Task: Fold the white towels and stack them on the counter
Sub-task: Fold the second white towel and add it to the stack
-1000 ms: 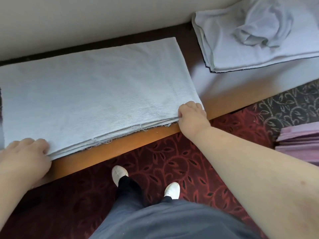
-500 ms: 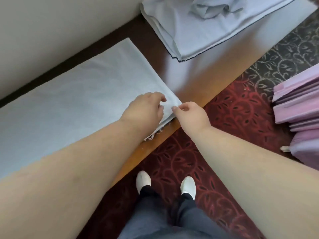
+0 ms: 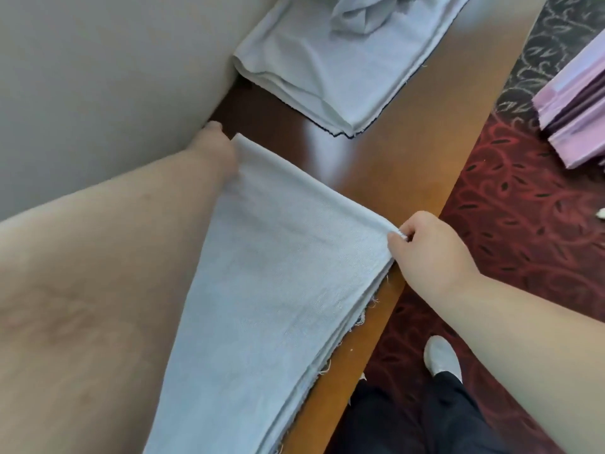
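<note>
Towel (image 3: 278, 283) on the wooden counter (image 3: 402, 178), gripped at its two far corners
Folded in layers, its long axis runs from the bottom left up toward the right, frayed edge along the counter's front; right hand (image 3: 432, 253) pinches the near-right corner between thumb and fingers, left hand (image 3: 217, 149) sits at the far corner by the wall (image 3: 98, 77), its fingers hidden, and a second folded towel (image 3: 327, 73) lies beyond

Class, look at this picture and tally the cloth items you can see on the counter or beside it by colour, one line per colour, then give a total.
White: 3 – the towel being folded, the folded towel further along the counter, and the crumpled cloth on top of it.
Purple: 1 – a folded stack at the right edge; its layers cannot be counted.
Total: 4
</note>
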